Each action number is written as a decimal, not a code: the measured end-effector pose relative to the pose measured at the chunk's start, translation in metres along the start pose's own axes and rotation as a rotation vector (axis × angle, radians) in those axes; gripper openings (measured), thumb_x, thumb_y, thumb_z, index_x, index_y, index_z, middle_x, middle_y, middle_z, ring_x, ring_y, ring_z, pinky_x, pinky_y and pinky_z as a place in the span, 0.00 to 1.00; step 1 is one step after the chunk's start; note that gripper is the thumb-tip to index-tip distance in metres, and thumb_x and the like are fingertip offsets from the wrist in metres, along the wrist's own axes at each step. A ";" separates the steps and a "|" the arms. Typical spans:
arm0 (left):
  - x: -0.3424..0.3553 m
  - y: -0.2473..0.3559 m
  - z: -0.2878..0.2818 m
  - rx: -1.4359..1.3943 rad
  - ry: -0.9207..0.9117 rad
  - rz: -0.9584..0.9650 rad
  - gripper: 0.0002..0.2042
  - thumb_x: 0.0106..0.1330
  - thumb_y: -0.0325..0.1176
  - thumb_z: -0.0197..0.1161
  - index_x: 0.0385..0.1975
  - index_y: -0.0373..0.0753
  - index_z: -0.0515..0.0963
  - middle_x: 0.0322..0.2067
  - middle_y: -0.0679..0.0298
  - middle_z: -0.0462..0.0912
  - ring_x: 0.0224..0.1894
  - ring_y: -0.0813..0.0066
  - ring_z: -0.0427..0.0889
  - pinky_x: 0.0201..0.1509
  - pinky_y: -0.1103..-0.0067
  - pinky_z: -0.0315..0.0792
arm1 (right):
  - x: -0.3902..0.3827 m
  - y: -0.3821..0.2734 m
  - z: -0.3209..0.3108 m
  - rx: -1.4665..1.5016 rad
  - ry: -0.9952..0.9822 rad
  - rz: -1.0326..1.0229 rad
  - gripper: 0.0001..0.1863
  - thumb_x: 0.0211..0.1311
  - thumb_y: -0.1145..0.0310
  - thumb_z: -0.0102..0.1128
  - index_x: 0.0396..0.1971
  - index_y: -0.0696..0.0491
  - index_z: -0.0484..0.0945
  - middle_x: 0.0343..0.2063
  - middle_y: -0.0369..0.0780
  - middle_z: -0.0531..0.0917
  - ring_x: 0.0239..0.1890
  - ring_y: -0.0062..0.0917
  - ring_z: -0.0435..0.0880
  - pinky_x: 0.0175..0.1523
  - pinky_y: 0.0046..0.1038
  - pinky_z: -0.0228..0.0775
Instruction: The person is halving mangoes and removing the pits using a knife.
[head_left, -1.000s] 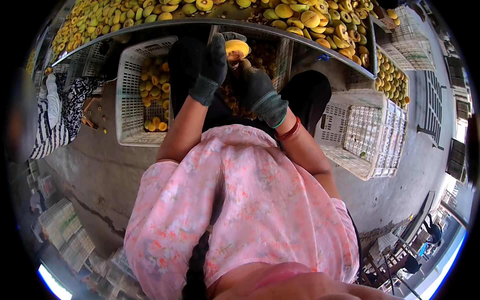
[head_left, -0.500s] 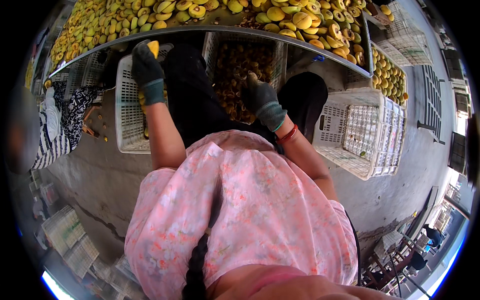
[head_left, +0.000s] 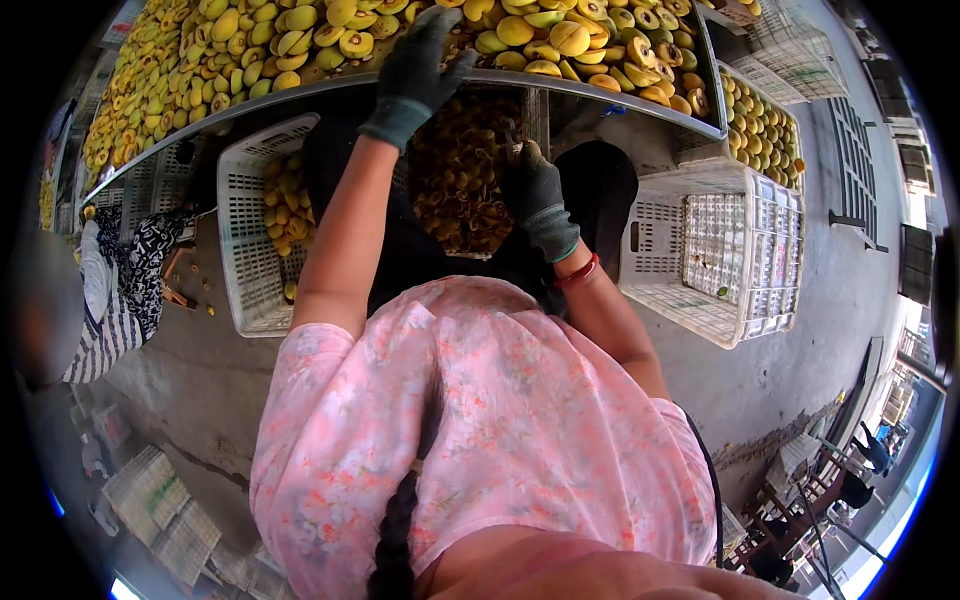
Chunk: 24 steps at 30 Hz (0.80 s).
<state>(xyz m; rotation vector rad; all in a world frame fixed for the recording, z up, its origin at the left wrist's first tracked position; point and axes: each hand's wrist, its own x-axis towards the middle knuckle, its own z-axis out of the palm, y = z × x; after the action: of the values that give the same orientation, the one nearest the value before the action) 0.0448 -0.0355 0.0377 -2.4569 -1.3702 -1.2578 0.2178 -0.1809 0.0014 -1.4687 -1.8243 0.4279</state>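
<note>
My left hand point(head_left: 418, 75), in a dark grey-green glove, reaches over the metal rim of the table point(head_left: 290, 97). Its fingers are spread and nothing shows in them. Beside it lie yellow-green, mango-like fruits point(head_left: 515, 32), many cut open. Between my knees, my right hand point(head_left: 540, 200), gloved too, is closed around a thin, dark implement whose kind I cannot make out. It is over a crate point(head_left: 537, 115) of brownish-yellow peel-like scraps point(head_left: 460, 190). Left of my legs, a white crate point(head_left: 238, 250) holds yellow fruit pieces point(head_left: 287, 205).
An empty-looking white crate point(head_left: 745, 255) lies tipped at my right. Behind it stands a crate of whole-looking fruits point(head_left: 760, 130). Someone in striped and patterned clothing point(head_left: 100, 320) sits at the far left. More crates point(head_left: 160, 500) stand on the floor behind me.
My left hand has gone from above the left crate, where it held a yellow piece, up and right to the table's fruits; the piece is gone from it. My right hand stays over the scraps.
</note>
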 end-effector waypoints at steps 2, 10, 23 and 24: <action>0.028 0.019 0.051 -0.069 -0.168 0.018 0.37 0.54 0.46 0.59 0.63 0.42 0.52 0.63 0.50 0.53 0.60 0.50 0.62 0.61 0.64 0.60 | 0.000 0.011 -0.005 0.114 0.042 0.077 0.08 0.54 0.69 0.56 0.27 0.55 0.68 0.20 0.47 0.75 0.24 0.44 0.76 0.26 0.35 0.67; 0.070 0.046 0.185 0.299 -0.473 0.241 0.22 0.62 0.36 0.51 0.57 0.51 0.62 0.57 0.60 0.64 0.57 0.60 0.67 0.53 0.66 0.68 | -0.008 0.042 -0.008 0.203 0.115 0.425 0.06 0.53 0.72 0.57 0.25 0.55 0.68 0.18 0.39 0.73 0.21 0.27 0.74 0.28 0.25 0.66; 0.021 -0.009 0.085 0.020 -0.210 0.007 0.31 0.51 0.43 0.66 0.55 0.44 0.63 0.46 0.54 0.72 0.49 0.53 0.71 0.50 0.63 0.69 | 0.006 0.038 -0.012 0.561 0.115 0.382 0.05 0.55 0.73 0.57 0.31 0.55 0.72 0.21 0.31 0.74 0.23 0.13 0.71 0.29 0.19 0.66; 0.020 -0.001 0.068 -0.013 -0.143 0.007 0.30 0.48 0.44 0.68 0.50 0.36 0.68 0.46 0.52 0.74 0.48 0.54 0.72 0.52 0.65 0.67 | 0.013 0.035 -0.013 0.630 0.100 0.392 0.06 0.56 0.72 0.57 0.32 0.55 0.73 0.22 0.31 0.75 0.24 0.13 0.72 0.30 0.18 0.66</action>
<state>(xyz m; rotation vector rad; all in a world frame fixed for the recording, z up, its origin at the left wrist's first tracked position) 0.0914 0.0067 0.0057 -2.6033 -1.3875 -1.1121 0.2504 -0.1616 -0.0083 -1.3483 -1.1554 0.9983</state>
